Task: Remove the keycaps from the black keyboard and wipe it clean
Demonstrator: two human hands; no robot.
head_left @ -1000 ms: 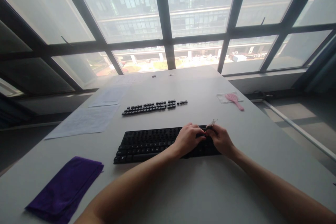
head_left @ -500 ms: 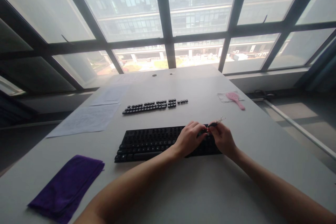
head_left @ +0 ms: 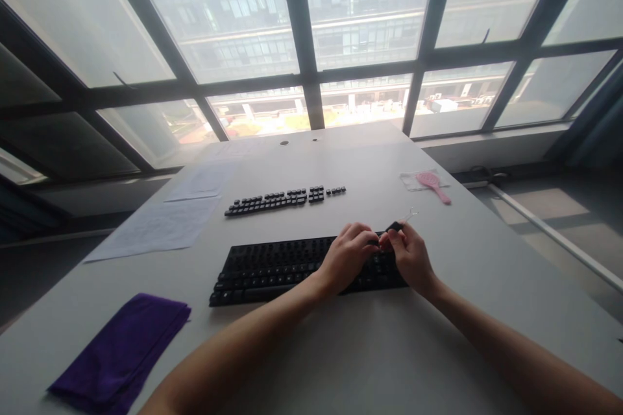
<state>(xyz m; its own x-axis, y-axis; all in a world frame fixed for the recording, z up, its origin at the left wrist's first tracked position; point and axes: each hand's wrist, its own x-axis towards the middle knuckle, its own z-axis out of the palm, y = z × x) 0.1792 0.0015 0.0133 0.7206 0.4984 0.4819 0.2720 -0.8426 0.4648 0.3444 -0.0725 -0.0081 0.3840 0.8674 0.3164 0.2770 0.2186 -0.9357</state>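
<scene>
A black keyboard [head_left: 272,266] lies on the white table, its upper rows bare of keycaps on the left part. Over its right part, my right hand [head_left: 413,258] is closed on a small tool [head_left: 395,227] with a black body and thin wire ends pointing up and away. My left hand [head_left: 349,253] is beside it, fingers bent together near the tool; what they pinch, if anything, is too small to name. Behind the keyboard, loose black keycaps [head_left: 265,203] stand in rows.
A folded purple cloth [head_left: 121,350] lies at the front left of the table [head_left: 311,350]. Paper sheets [head_left: 156,227] are at the left edge. A pink brush [head_left: 433,187] rests on clear plastic at the right. Windows stand behind the table.
The tool in my right hand has turned, so its black body now shows more plainly. My hands have stayed over the keyboard's right part. The whole view has shifted slightly.
</scene>
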